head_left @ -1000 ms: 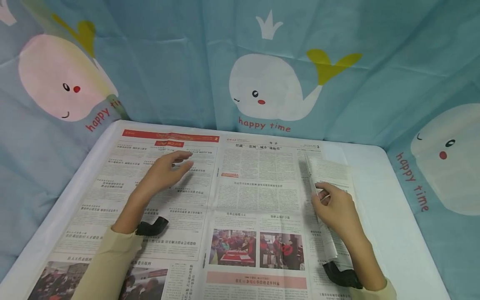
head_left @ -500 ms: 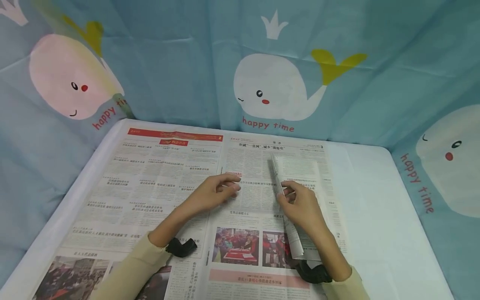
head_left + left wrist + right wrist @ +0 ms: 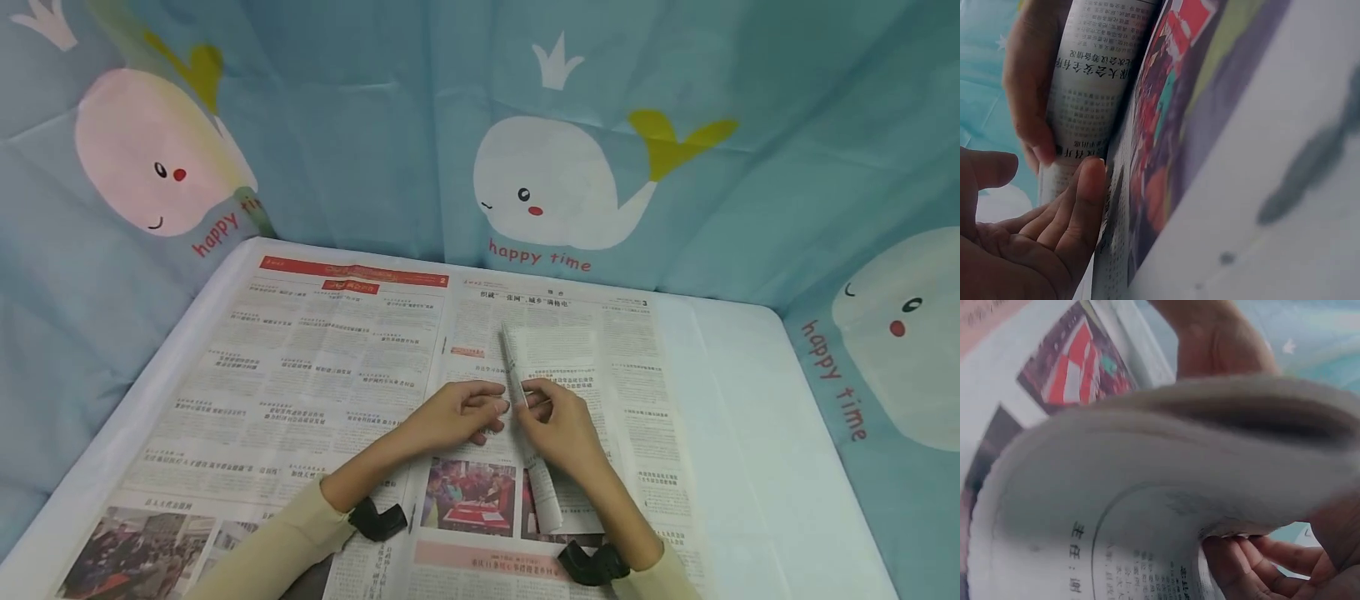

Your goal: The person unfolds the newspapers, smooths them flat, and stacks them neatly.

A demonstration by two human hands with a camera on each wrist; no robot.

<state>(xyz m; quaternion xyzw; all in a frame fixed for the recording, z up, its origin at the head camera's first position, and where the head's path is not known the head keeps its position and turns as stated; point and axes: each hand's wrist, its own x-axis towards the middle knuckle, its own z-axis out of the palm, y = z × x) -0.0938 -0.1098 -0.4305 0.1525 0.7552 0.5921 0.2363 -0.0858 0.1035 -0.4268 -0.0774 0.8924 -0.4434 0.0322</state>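
Observation:
A folded newspaper [image 3: 558, 358], its left edge curled up, lies on the spread newspaper [image 3: 360, 333] in the head view. My right hand [image 3: 558, 421] holds it at that curled edge. In the right wrist view, the fingers [image 3: 1229, 565] of this hand press on the folded sheets, whose layers bulge apart. My left hand [image 3: 457, 412] is at the other side of the edge, fingers loosely bent. From the left wrist, its fingertips [image 3: 1091, 178] lie against or very near the low edge of the fold; contact is hard to tell. The left thumb stands apart from the paper.
Under the spread newspaper is a white tabletop [image 3: 757, 433], bare along the right side. A blue curtain [image 3: 360, 150] printed with whales hangs close behind and at both sides. Black wrist mounts [image 3: 378, 518] sit on both forearms.
The right hand has brought the folded newspaper leftward across the spread sheet. The left hand has moved right and somewhat nearer the body, up to the fold. The view has shifted slightly.

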